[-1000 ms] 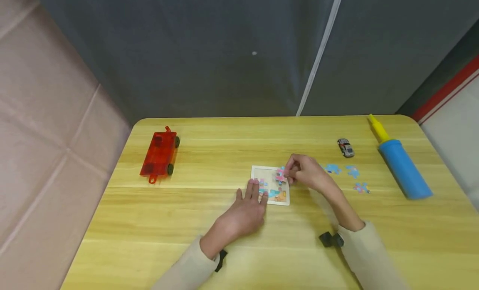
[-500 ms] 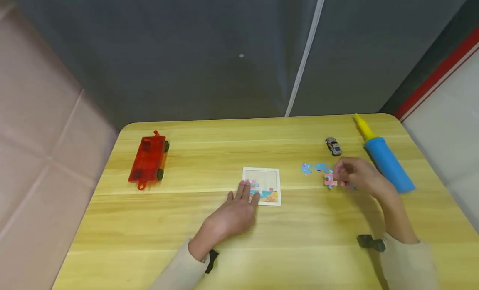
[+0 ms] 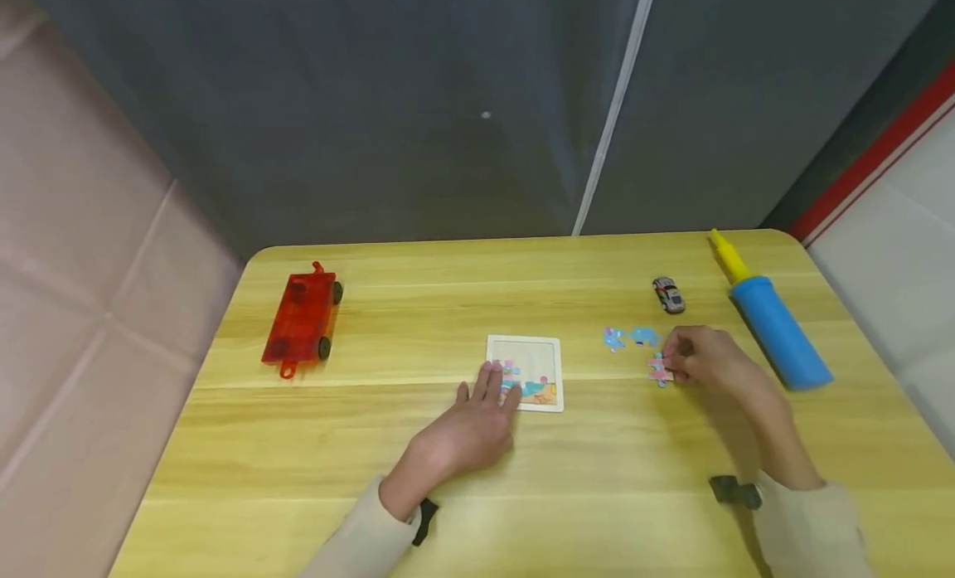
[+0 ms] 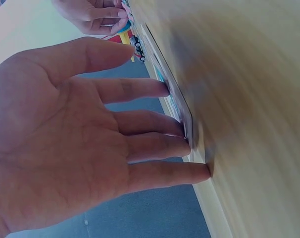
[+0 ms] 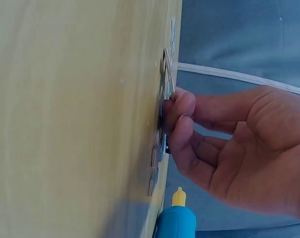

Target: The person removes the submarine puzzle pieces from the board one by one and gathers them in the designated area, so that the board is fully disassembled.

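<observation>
My left hand (image 3: pixel 470 429) rests with straight, spread fingers on the lower left of a square white-framed puzzle tray (image 3: pixel 525 339). Part of a picture fills the tray's lower and left portion, some of it hidden by the fingers. To the right, my right hand (image 3: pixel 712 362) pinches a pink puzzle piece (image 3: pixel 658 370) between thumb and fingers, low over the tabletop. In the right wrist view that piece (image 5: pixel 170 74) is tilted, one edge close to the wood. Two blue puzzle pieces (image 3: pixel 643 336) lie just beyond it. More loose pieces (image 5: pixel 155 166) lie beneath the right hand.
A small silver toy car (image 3: pixel 668 295) stands behind the right hand. Farther right lies a blue hand pump (image 3: pixel 779 333) with a yellow nozzle. A red toy wagon base (image 3: pixel 302 317) is at the table's left. A dark grey curtain (image 3: pixel 373 114) hangs behind the table.
My right hand has carried the pink puzzle piece from over the tray rightward to the loose pieces, then lowered it slightly. The left hand stays on the tray; the head view has shifted.
</observation>
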The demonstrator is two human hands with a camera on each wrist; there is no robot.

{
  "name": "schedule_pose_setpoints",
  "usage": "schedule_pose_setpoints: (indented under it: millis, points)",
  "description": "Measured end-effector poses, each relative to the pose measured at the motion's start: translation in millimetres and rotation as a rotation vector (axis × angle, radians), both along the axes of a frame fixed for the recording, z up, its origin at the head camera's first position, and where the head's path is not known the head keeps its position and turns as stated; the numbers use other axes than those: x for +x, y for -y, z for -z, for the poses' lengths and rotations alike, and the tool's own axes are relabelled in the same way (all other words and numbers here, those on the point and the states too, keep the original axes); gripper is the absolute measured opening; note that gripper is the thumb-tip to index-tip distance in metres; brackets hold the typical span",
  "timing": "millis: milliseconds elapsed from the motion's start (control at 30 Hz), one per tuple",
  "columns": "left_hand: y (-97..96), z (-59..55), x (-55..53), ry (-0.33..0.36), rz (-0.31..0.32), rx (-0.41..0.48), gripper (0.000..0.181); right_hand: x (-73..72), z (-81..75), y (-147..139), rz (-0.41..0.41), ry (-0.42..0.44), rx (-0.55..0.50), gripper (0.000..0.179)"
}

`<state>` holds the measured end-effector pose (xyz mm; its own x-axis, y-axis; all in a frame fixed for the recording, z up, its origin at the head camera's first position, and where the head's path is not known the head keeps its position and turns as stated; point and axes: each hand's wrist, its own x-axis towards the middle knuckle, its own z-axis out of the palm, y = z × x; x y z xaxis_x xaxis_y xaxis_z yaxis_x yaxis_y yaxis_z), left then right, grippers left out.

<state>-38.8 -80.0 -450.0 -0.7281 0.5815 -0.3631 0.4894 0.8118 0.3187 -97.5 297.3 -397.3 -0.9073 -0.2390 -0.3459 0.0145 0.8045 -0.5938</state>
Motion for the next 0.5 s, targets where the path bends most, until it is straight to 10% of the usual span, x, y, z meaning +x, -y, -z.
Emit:
schedule_pose_setpoints:
  millis: [267,500]
  points:
    - [-0.6,-21.4,3.6,0.010,-0.011,0.018,0.063,-4.2,-1.8,4,-0.013,-0.025,0.072,0.011]
    - [-6.3,-67.1,11.5,0.008,-0.017,-0.051,0.058,-4.0,-4.0,13,-0.015,-0.060,0.138,0.010]
